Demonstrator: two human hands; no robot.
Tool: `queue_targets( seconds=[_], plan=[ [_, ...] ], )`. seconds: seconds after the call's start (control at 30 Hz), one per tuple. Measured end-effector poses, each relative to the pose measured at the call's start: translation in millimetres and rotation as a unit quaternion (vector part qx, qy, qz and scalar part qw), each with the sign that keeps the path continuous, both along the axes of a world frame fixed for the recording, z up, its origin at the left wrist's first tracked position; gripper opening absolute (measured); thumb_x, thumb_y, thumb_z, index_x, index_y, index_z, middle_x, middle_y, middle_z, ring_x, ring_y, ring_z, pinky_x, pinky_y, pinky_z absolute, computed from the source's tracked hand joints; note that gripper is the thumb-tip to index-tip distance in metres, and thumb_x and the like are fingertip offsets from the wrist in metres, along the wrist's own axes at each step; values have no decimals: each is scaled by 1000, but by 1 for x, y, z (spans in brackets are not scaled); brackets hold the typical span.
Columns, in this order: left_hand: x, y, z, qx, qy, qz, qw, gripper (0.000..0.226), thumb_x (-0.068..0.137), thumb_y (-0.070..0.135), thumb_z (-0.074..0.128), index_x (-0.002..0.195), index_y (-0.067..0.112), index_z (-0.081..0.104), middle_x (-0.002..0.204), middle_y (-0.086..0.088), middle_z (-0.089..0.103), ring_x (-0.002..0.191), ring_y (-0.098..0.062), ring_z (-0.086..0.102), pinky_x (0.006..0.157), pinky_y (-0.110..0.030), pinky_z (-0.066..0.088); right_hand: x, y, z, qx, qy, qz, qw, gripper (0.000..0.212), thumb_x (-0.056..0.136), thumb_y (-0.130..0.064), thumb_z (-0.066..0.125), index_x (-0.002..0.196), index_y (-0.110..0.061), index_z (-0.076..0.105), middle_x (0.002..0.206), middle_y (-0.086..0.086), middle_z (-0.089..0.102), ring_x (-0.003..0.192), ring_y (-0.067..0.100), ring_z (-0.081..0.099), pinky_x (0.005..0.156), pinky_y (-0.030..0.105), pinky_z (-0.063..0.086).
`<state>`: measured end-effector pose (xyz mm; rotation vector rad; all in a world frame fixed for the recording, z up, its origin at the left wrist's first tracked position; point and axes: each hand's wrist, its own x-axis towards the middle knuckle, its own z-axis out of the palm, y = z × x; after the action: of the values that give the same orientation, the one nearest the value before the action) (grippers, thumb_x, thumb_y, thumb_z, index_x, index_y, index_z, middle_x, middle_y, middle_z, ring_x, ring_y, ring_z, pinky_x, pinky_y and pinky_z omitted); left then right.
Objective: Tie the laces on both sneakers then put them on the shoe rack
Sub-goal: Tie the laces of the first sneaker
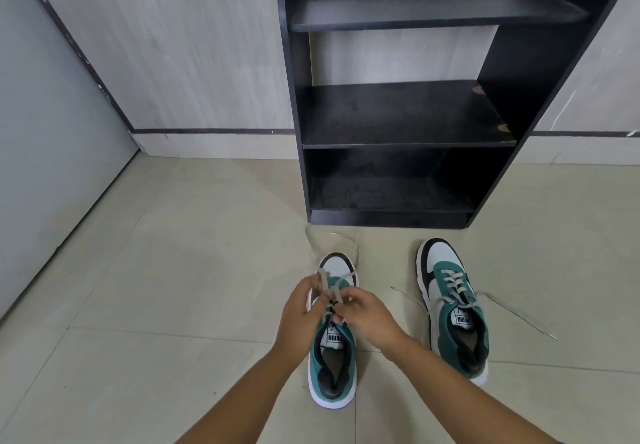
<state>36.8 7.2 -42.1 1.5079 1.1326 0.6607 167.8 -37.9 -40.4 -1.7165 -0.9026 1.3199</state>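
Two green, white and black sneakers stand on the tiled floor, toes toward a black shoe rack (408, 146). Over the left sneaker (333, 367), my left hand (300, 319) and my right hand (367, 317) each pinch a strand of its pale laces (329, 282), crossing them above the tongue. One loose lace end trails on the floor toward the rack. The right sneaker (453, 308) stands apart to the right, its laces (519, 315) untied and spread out on the floor at both sides.
The rack stands against a pale panelled wall (194, 49) with a dark skirting stripe; its shelves hold nothing. A grey door or panel (45, 153) runs along the left. Beige floor tiles (173, 305) surround the sneakers.
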Motion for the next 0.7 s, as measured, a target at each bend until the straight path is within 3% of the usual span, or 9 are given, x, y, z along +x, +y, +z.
queue_targets(
  seconds=[0.07, 0.13, 0.23, 0.33, 0.4, 0.47, 0.5, 0.57, 0.7],
  plan=[
    [-5, 0, 4, 13, 2, -103, 995, 9, 98, 17, 45, 100, 16, 53, 103, 14, 66, 98, 1, 61, 81, -8, 44, 0, -4, 1, 16, -55, 77, 995, 18, 90, -14, 53, 83, -22, 68, 70, -2, 64, 70, 12, 57, 76, 29, 46],
    [-10, 2, 4, 93, 90, -172, 977, 14, 99, 24, 38, 98, 15, 49, 95, 8, 63, 93, -10, 58, 84, -19, 45, 0, -9, 2, 25, -81, 96, 992, 16, 90, -17, 55, 90, -17, 70, 80, 1, 68, 73, 7, 58, 80, 28, 47],
    [-15, 8, -4, 272, 237, -164, 918, 28, 98, 32, 27, 97, 15, 49, 91, 4, 57, 89, -17, 52, 104, -32, 33, -3, -21, 7, 59, -95, 44, 993, 10, 86, -15, 60, 94, -20, 64, 88, -13, 68, 77, -7, 59, 77, 14, 44],
    [-12, 8, -5, 345, 313, -108, 878, 29, 96, 32, 28, 98, 21, 55, 86, 6, 63, 85, -14, 56, 116, -38, 18, -12, -35, 3, 104, -152, 34, 982, 9, 83, -16, 61, 86, -23, 55, 85, -12, 62, 84, 0, 56, 75, 14, 43],
    [-8, 8, 4, 321, 368, -125, 864, 28, 94, 31, 35, 96, 21, 60, 79, 4, 68, 82, -15, 61, 114, -40, 15, -20, -41, -9, 120, -213, 36, 969, 11, 85, -16, 59, 90, -23, 64, 92, -12, 59, 95, 6, 53, 83, 18, 43],
    [-5, 12, 12, 293, 411, -181, 844, 26, 91, 29, 39, 93, 19, 63, 81, -2, 71, 83, -21, 65, 103, -36, 30, -27, -44, -16, 122, -252, 35, 959, 29, 88, -9, 52, 109, -23, 66, 101, -8, 52, 102, 11, 51, 91, 17, 43],
    [-4, 15, 17, 272, 418, -185, 847, 26, 90, 28, 41, 92, 18, 64, 84, -4, 72, 83, -24, 65, 90, -33, 39, -30, -45, -18, 122, -263, 32, 956, 37, 89, -6, 48, 121, -22, 62, 105, -6, 50, 104, 13, 51, 94, 18, 43],
    [-4, 21, 25, 219, 411, -156, 871, 25, 87, 28, 45, 90, 17, 67, 87, -5, 71, 78, -25, 62, 70, -30, 43, -36, -45, -19, 120, -280, 31, 952, 48, 90, -4, 44, 136, -19, 49, 115, 1, 48, 110, 17, 49, 100, 19, 39],
    [-3, 24, 33, 81, 371, -168, 910, 18, 82, 28, 55, 79, 19, 69, 85, 0, 67, 77, -18, 53, 65, -26, 39, -42, -43, -21, 127, -305, 34, 943, 48, 93, -10, 45, 140, -19, 43, 116, 2, 48, 110, 19, 43, 98, 18, 33]
  ],
)
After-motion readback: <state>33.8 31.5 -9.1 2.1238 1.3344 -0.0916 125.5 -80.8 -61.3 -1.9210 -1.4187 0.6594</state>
